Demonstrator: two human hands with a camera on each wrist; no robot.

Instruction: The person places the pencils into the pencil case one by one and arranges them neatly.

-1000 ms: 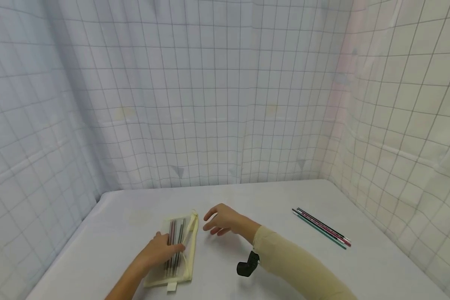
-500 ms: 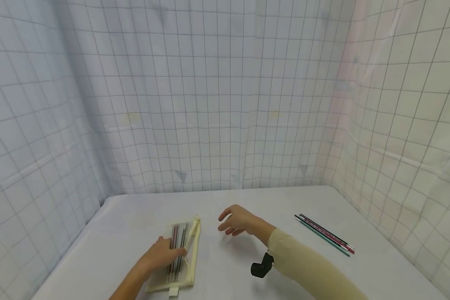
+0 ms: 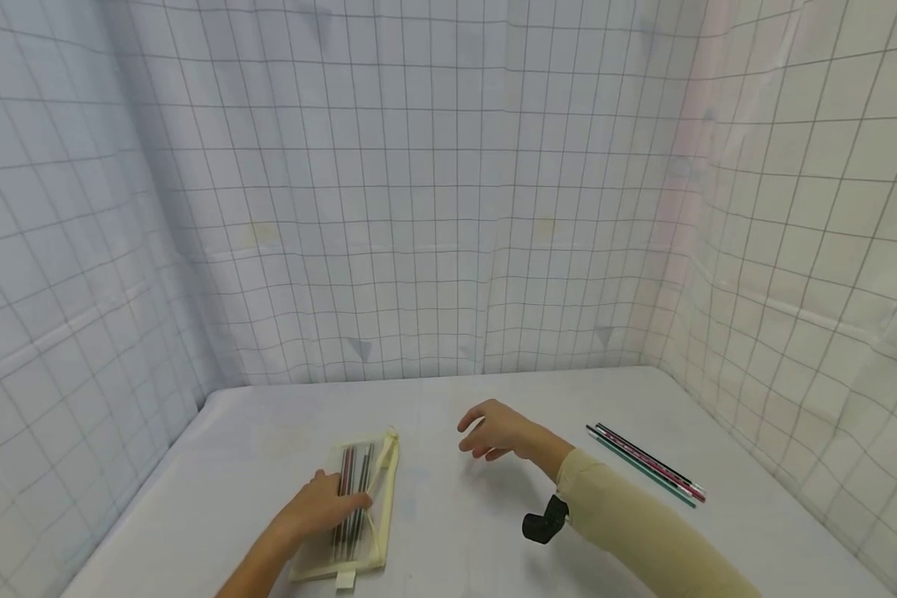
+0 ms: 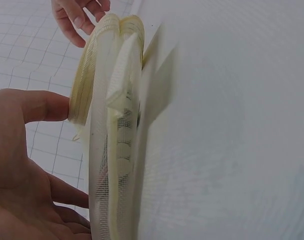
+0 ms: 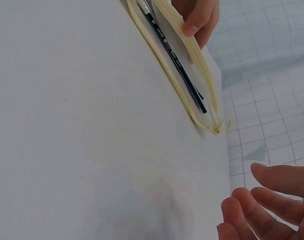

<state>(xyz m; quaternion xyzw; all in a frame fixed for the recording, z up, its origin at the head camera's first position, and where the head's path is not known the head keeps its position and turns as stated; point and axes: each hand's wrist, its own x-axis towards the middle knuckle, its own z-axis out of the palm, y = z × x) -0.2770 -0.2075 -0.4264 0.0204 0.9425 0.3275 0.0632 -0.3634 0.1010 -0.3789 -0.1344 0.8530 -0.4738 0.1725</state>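
A pale-yellow mesh pencil pouch (image 3: 389, 507) lies on the left part of the table, several pencils showing through its side. My left hand (image 3: 316, 505) lies over it and grips it, the thumb at the zipped edge. Seen from the right wrist, the pouch's zip (image 5: 187, 40) gapes, with a dark pencil (image 5: 173, 56) inside. My right hand (image 3: 499, 432) hovers between the pouch and the loose pencils, fingers loosely bent and holding nothing. At the right side lie several loose pencils (image 3: 646, 465), black, pink-red and green, side by side at a slant.
The white-covered table (image 3: 448, 540) is bounded by grid-patterned curtains (image 3: 419, 208) at the back and both sides. A black camera mount (image 3: 544, 522) hangs below my right sleeve (image 3: 628, 515). A white tag (image 3: 346, 580) sticks out of the pouch's near end.
My right hand has moved right, away from the pouch and toward the loose pencils. The left hand keeps its hold on the pouch. The head view has shifted slightly.
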